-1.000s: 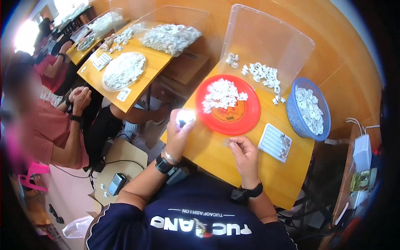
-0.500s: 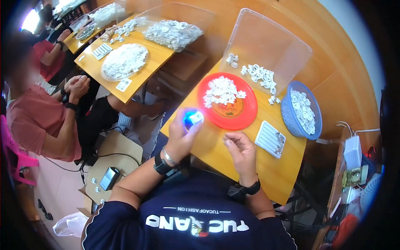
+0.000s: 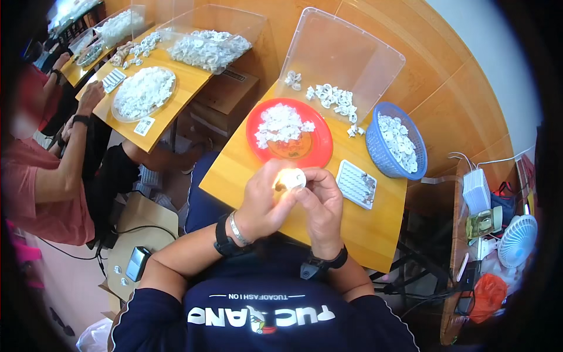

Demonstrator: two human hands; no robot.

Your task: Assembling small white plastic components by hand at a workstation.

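White and glowing, a round piece [image 3: 298, 177] sat clamped in the curled fingers of the left hand [image 3: 261, 202]; the right hand's [image 3: 322, 206] thumb and forefinger gripped its edge, probably steadying it. Just beyond them lay a red plate [image 3: 322, 145] heaped with white parts [image 3: 280, 122], presumably for easy reach. Pale lettering [image 3: 309, 312] crossed the navy shirt [image 3: 240, 286] below.

Small-parts workshop.
Worktables [image 3: 375, 246] (with a co-worker [image 3: 56, 205] alongside) bear white pieces [image 3: 281, 120] heaped in a bin [image 3: 252, 23], plate [image 3: 322, 146] and basket [image 3: 381, 154].
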